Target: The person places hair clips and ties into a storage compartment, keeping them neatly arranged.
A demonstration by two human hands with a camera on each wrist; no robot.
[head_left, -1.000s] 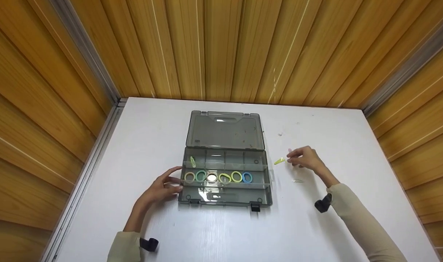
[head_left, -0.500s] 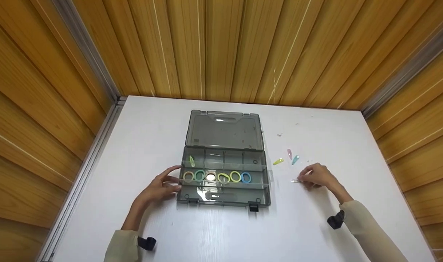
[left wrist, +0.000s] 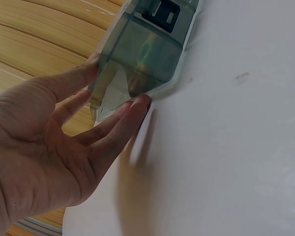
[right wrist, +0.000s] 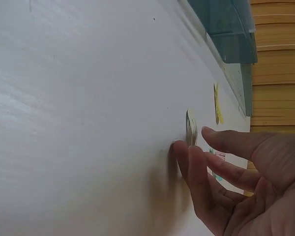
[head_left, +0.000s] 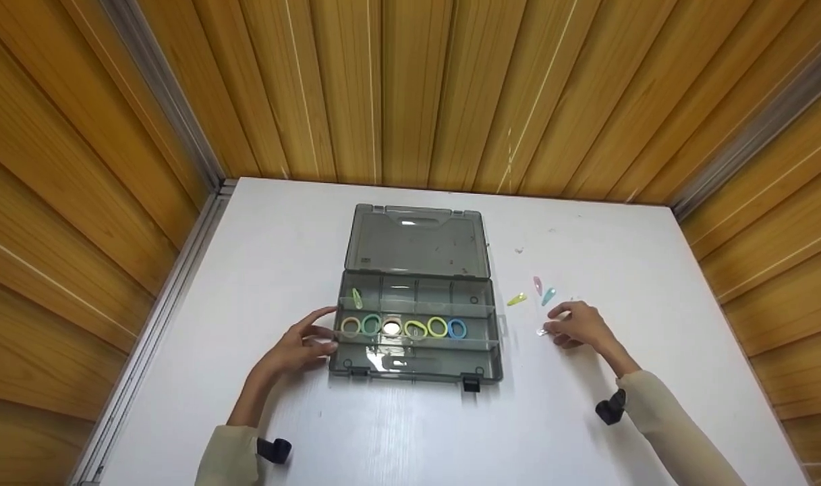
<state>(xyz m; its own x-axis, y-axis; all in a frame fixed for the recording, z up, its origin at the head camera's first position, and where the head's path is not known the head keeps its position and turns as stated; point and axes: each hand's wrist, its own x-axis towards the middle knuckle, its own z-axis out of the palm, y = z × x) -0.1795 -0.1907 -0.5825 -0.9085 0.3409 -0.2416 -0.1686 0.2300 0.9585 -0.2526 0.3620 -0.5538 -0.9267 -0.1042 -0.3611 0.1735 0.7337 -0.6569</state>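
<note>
An organizer box (head_left: 417, 374) of smoky clear plastic lies with its lid open on the white table. My left hand (head_left: 295, 347) rests against its left wall, thumb and fingers spread along the end (left wrist: 123, 83). To the right of the box, my right hand (head_left: 579, 327) has thumb and fingertips at a pale hair clip (right wrist: 191, 129), partly hidden behind the fingers. Just beyond that hand lie a yellow hair clip (head_left: 517, 299), a pink one (head_left: 538, 285) and a blue one (head_left: 548, 295). A green hair clip (head_left: 357, 299) sits in the box's back row, at the left.
Several coloured rings (head_left: 438, 327) stand side by side in the box's middle row. The raised lid (head_left: 417, 243) lies back toward the wood-look wall (head_left: 410, 94). A small clear bit (head_left: 519, 250) lies right of the lid.
My right hand left the blue clip beside the pink and yellow ones, came nearer to me to the pale clip, then shifted slightly left with it. The left hand stayed at the box.
</note>
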